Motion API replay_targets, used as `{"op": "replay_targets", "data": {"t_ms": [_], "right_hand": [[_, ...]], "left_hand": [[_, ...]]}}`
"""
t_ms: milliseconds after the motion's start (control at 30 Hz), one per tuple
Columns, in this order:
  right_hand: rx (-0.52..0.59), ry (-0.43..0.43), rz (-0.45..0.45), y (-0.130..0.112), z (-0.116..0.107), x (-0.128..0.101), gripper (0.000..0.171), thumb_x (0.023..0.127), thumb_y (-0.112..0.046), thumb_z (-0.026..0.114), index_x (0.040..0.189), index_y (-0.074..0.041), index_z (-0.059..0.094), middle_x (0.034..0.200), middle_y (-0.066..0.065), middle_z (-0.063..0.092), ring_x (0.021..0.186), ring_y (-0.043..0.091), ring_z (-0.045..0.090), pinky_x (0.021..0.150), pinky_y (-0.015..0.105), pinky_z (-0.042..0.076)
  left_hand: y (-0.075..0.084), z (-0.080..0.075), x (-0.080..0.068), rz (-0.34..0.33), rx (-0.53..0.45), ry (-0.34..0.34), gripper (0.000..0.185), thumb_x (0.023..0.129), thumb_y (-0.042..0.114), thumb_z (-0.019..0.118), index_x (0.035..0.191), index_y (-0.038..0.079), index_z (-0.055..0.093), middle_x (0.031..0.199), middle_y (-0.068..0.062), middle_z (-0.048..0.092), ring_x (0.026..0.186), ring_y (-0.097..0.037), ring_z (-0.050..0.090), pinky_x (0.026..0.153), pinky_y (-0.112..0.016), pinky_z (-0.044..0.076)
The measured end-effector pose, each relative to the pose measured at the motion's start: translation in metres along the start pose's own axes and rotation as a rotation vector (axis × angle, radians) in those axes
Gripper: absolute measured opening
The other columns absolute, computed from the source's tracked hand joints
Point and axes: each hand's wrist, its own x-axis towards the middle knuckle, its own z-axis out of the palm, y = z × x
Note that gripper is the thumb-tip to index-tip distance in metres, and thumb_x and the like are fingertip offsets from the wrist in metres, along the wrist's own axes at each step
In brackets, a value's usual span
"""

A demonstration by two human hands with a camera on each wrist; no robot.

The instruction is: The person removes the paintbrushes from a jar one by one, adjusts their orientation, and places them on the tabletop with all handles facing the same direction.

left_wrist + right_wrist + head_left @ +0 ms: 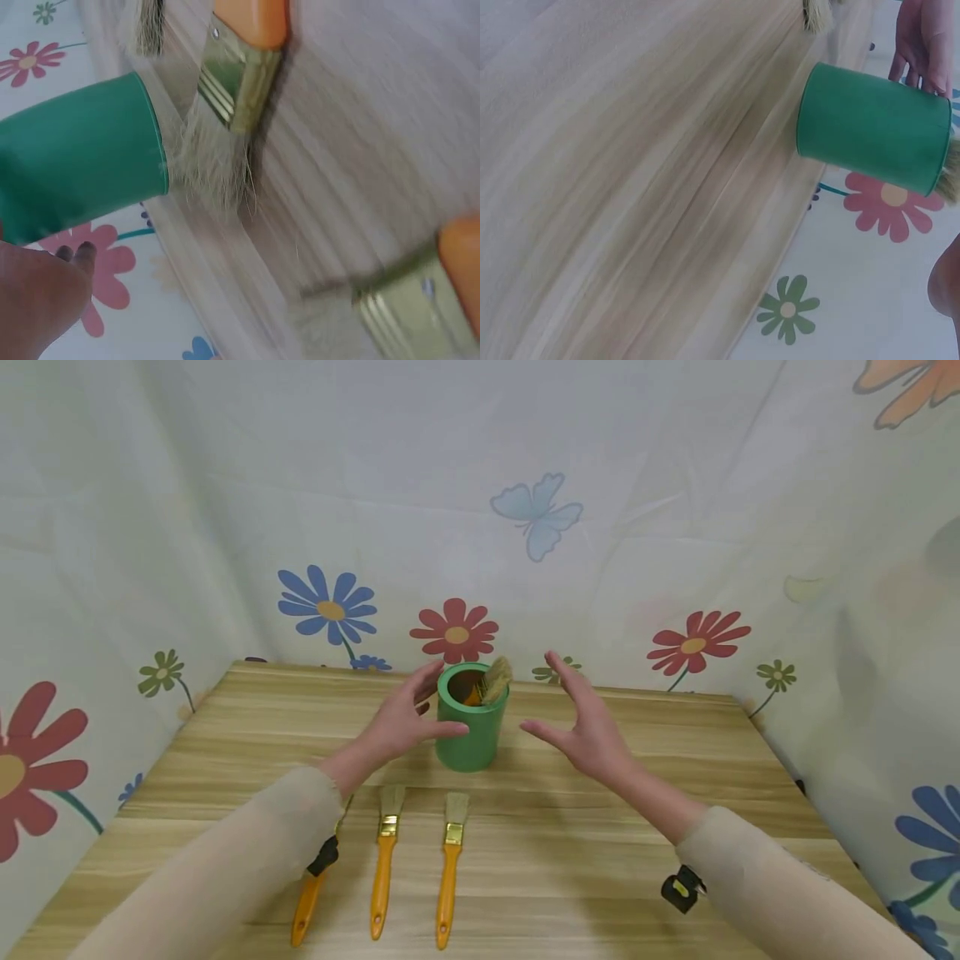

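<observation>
A green cylindrical container stands upright toward the back of the table, with a paintbrush in it, bristles up and leaning right. My left hand is at the container's left side, its thumb stretched across the front and its fingers loosely bent by the rim. In the right wrist view, the left hand's fingers lie right at the container's side. My right hand is held to the right of the container, apart from it, thumb and fingers spread with nothing between them.
Nearer me, three paintbrushes with orange handles lie on the wooden table: a left one partly behind my sleeve, a middle one and a right one. A small black device shows by my right cuff. Flowered cloth hangs behind.
</observation>
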Motion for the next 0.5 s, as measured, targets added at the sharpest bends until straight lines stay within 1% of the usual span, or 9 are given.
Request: {"op": "replay_targets", "data": {"t_ms": [100,300,400,500], "right_hand": [[-0.013,0.021,-0.017,0.0014,-0.0035,-0.0007,0.101,0.091,-0.022,0.089,0.170,-0.013,0.028,0.171,0.009,0.038,0.154,0.032,0.041,0.124,0.053,0.039],[-0.017,0.041,-0.051,0.0026,-0.0083,-0.0011,0.097,0.090,-0.018,0.090,0.168,-0.010,0.033,0.167,0.011,0.044,0.153,0.032,0.043,0.123,0.053,0.041],[-0.037,0.047,-0.094,0.0026,-0.0098,-0.0003,0.092,0.089,-0.015,0.090,0.165,-0.008,0.039,0.164,0.013,0.048,0.151,0.034,0.045,0.122,0.056,0.041],[-0.083,0.043,-0.139,0.0021,-0.0109,0.0016,0.089,0.088,-0.015,0.091,0.163,-0.008,0.043,0.162,0.013,0.051,0.149,0.034,0.048,0.122,0.056,0.041]], "left_hand": [[-0.0016,0.0038,0.0008,0.001,-0.025,0.006,0.109,0.086,0.024,0.094,0.170,0.016,0.026,0.171,-0.007,0.037,0.157,-0.034,0.037,0.126,-0.055,0.035],[-0.0017,0.0082,0.0017,0.001,-0.055,0.023,0.099,0.086,0.027,0.094,0.166,0.021,0.037,0.163,-0.005,0.047,0.153,-0.036,0.043,0.125,-0.055,0.037],[-0.0014,0.0091,0.0025,0.006,-0.051,0.024,0.094,0.086,0.026,0.094,0.164,0.022,0.041,0.160,-0.005,0.050,0.151,-0.036,0.045,0.124,-0.056,0.038],[-0.0013,0.0090,0.0027,0.010,-0.051,0.019,0.093,0.086,0.026,0.094,0.163,0.021,0.043,0.159,-0.005,0.051,0.151,-0.036,0.046,0.124,-0.056,0.038]]}}
